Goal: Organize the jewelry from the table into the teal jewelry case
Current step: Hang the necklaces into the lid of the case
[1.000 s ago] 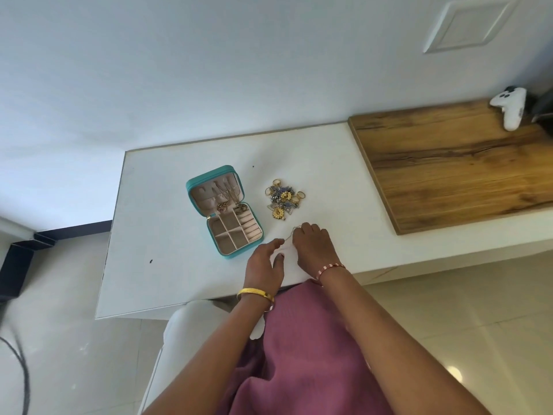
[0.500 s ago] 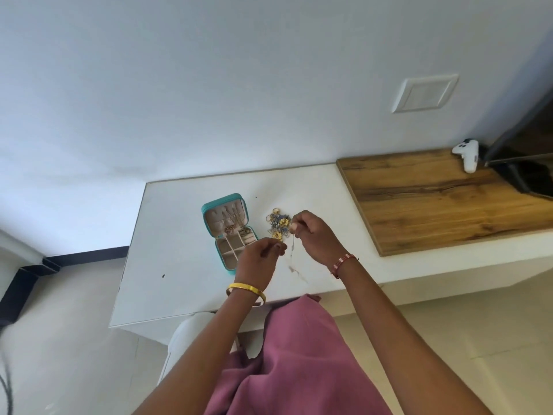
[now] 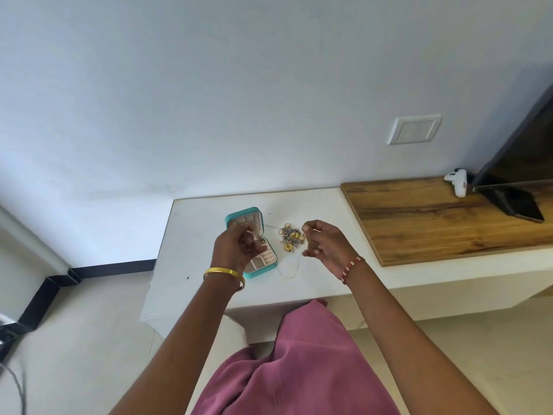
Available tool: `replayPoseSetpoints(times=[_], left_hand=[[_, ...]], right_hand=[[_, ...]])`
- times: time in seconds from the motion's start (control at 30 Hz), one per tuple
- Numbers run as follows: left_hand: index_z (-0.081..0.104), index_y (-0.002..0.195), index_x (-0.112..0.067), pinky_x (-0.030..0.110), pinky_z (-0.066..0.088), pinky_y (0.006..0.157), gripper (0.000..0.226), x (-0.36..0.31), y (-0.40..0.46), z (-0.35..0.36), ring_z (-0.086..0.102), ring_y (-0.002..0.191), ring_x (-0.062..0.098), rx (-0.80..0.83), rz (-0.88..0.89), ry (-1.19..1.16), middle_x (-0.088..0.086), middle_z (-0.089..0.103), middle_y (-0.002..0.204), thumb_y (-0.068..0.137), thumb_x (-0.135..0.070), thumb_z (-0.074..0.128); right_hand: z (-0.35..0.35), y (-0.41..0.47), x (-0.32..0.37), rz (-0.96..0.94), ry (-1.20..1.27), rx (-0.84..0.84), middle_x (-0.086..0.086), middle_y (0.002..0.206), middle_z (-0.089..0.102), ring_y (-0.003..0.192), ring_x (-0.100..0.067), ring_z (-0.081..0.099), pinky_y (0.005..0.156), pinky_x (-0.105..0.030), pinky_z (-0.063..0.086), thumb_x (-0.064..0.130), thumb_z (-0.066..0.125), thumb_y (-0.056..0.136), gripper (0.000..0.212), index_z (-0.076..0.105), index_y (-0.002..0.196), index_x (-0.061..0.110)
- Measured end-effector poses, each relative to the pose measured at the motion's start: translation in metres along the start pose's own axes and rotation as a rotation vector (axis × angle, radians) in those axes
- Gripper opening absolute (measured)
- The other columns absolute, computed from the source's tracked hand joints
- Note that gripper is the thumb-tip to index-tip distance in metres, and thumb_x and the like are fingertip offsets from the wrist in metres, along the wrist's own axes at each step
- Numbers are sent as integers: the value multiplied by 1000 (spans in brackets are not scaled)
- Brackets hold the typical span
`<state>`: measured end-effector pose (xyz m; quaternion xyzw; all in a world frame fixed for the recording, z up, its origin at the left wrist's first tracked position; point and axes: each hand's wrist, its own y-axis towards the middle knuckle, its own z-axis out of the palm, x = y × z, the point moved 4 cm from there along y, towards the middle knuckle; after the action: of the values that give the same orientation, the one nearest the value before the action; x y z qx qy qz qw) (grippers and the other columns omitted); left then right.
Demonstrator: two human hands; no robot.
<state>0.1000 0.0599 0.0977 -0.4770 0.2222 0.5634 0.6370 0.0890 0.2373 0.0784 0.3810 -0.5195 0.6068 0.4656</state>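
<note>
The teal jewelry case (image 3: 244, 215) lies open on the white table (image 3: 191, 235), its lid tipped back and pale compartments showing. My left hand (image 3: 236, 250) hovers over the case and pinches one end of a thin chain necklace (image 3: 288, 272). My right hand (image 3: 324, 244) is raised right of the case and pinches the chain's other end. The chain hangs in a slack loop between both hands. A heap of gold and silver jewelry (image 3: 290, 237) sits on the table between the case and my right hand.
A wooden board (image 3: 434, 223) covers the counter to the right. On it rest a white game controller (image 3: 457, 182) and a dark screen with its stand (image 3: 520, 163). A wall plate (image 3: 414, 130) is above. My pink-clothed lap (image 3: 299, 369) is below the table's front edge.
Both hands lifted the thin chain off the table's front edge and spread apart. My left hand moved over the open case; my right hand moved right.
</note>
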Motion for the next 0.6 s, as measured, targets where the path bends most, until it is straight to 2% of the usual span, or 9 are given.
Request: replayPoseSetpoints(times=[0.1, 0.2, 0.33, 0.4, 0.5, 0.53, 0.6], left_hand=[[52, 67, -7, 20, 48, 46, 22, -13, -4, -13, 41, 36, 12, -18, 5, -66, -3, 37, 36, 88, -6, 44], [53, 68, -8, 21, 43, 47, 22, -15, -11, -24, 35, 37, 10, 0, -1, -69, -4, 34, 37, 88, -9, 42], [51, 68, -8, 18, 34, 41, 21, -13, -16, -36, 29, 34, 9, -12, -24, -121, -4, 32, 37, 87, -11, 43], [49, 66, -10, 14, 30, 37, 23, -12, -16, -45, 28, 32, 9, -14, -46, -111, -5, 32, 37, 88, -15, 43], [46, 60, -11, 12, 29, 36, 34, -8, -19, -54, 28, 32, 9, 19, -109, -46, -4, 33, 38, 91, -23, 43], [46, 58, -11, 13, 30, 37, 37, -6, -22, -55, 30, 32, 9, 42, -133, -11, -4, 34, 38, 92, -24, 43], [47, 52, -11, 15, 38, 38, 43, -1, -28, -55, 35, 31, 9, 84, -182, 49, -2, 38, 36, 93, -23, 45]], right_hand=[[-9, -4, -4, 8, -53, -46, 11, 36, 38, 33, -3, 32, 58, -27, 41, 14, 58, 89, 14, 60, 76, 10], [-10, -9, -11, 48, -47, -12, 7, 39, 34, 34, -5, 29, 54, -25, 36, 24, 61, 87, 26, 62, 66, 10], [2, -16, -9, 38, -50, 21, 3, 40, 39, 38, -8, 37, 59, -28, 45, 22, 63, 85, 38, 51, 51, 12], [7, -18, -5, 31, 67, 46, 1, 41, 40, 44, -13, 42, 63, -31, 49, 19, 61, 86, 45, 50, 43, 15], [12, -20, 3, 38, 384, 91, -2, 40, 43, 44, -17, 53, 70, -36, 53, 18, 53, 91, 52, 51, 39, 18], [14, -21, 6, 34, 470, 101, -2, 39, 41, 43, -17, 52, 69, -35, 56, 20, 49, 92, 53, 47, 39, 17], [20, -23, 16, 18, 558, 114, 0, 38, 36, 39, -14, 43, 58, -29, 56, 22, 45, 93, 51, 45, 43, 16]])
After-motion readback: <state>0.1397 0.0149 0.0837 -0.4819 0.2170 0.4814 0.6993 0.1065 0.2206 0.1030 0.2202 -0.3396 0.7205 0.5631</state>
